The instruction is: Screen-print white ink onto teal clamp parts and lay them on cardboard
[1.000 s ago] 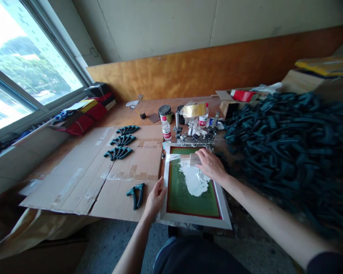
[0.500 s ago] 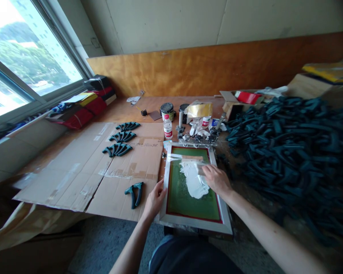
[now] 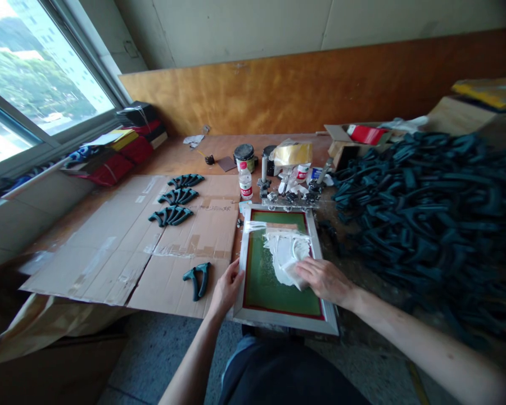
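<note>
A screen printing frame (image 3: 243,261) with a green mesh lies in front of me, hinged at its far end to a metal clamp (image 3: 289,203). White ink (image 3: 280,250) is smeared thickly over the middle of the mesh. My right hand (image 3: 322,278) is closed on a pale flat scraper (image 3: 296,274), pressed into the near part of the ink. At the frame's left edge my left hand (image 3: 228,286) grips the rim, fingertips partly hidden. Left of that hand, a pair of dark green curved plastic handles (image 3: 198,280) lies on the cardboard (image 3: 168,281).
Rows of similar handles (image 3: 171,216) lie farther back on the cardboard. A large heap of them (image 3: 409,219) fills the right side. Behind the frame stand a plastic bottle (image 3: 245,183), ink tins (image 3: 244,157) and a yellow-wrapped bundle (image 3: 293,153). Boxes (image 3: 484,118) sit at the back right.
My right hand has drawn the scraper toward me through the white ink, leaving a curved streak. My left hand stays on the frame's left edge. The view has tilted slightly.
</note>
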The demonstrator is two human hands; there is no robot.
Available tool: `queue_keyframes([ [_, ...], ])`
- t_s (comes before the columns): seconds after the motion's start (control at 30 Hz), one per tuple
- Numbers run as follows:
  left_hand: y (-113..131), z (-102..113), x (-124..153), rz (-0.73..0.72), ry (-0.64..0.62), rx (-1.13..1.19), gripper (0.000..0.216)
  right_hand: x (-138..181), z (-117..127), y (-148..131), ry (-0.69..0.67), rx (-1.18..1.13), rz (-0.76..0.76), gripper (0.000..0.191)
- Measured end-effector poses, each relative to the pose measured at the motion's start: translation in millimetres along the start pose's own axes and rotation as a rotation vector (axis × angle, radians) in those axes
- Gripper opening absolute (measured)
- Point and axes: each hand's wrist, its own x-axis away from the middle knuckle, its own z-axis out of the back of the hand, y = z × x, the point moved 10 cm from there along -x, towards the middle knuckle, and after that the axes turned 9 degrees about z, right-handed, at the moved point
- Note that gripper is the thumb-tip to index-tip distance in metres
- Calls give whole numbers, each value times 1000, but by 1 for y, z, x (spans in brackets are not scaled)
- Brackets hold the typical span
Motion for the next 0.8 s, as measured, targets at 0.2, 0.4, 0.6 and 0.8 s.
queue_keyframes([
  [0.2, 3, 2, 2, 12, 26, 0, 59, -10, 5, 19, -88, -56, -51, 16],
  [0.4, 6, 2, 5, 27, -4, 68, 61, -2, 3, -4, 76, 104, 16, 32],
  [0.6, 14, 2, 10, 48, -41, 158, 61, -22, 21, 36, -38, 32, -189, 16],
  [0.8, 62, 25, 30, 74, -64, 281, 73, -52, 80, 117, 53, 166, -509, 50],
])
